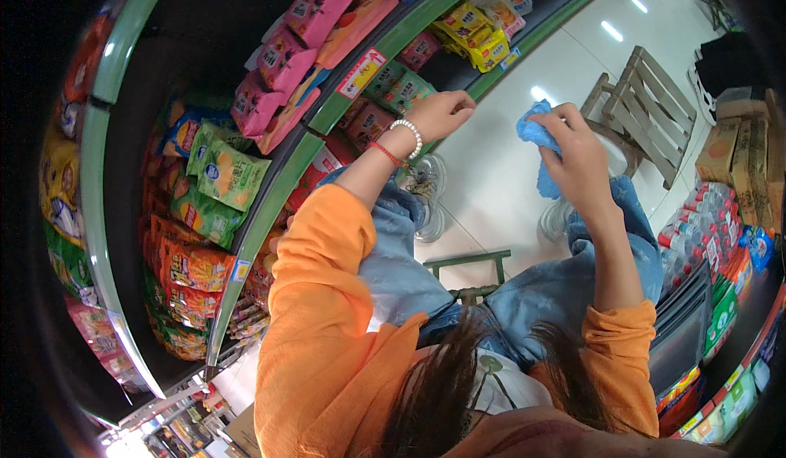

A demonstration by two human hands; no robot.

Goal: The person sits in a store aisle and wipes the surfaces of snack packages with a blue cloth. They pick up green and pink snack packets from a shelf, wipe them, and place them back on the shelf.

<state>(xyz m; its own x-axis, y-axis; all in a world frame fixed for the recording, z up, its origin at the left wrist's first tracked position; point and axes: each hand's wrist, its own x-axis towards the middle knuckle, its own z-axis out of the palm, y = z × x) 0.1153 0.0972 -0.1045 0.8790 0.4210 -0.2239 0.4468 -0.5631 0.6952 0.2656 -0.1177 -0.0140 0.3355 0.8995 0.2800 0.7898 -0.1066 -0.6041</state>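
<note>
Gathered in the fingers of my right hand point(574, 157) is a blue cloth point(533, 128), with one end hanging below the fingers over the floor. My left hand point(439, 116) is stretched out beside the lower shelf, fingers curled, and I see nothing in it; whether its fingertips touch one another is hard to make out. A white bead bracelet point(406, 128) and a red cord circle that wrist. Just behind the left hand lie green snack packs point(408, 89), with yellow packs point(473, 31) farther along the same shelf.
Pink packs point(279, 59) and green chip bags point(230, 166) fill the shelf above, edged by a green rail point(270, 212). A slatted wooden stool point(645, 114) stands on the tiled floor point(485, 182). To the right are bottle packs point(700, 225) and cardboard boxes point(740, 157).
</note>
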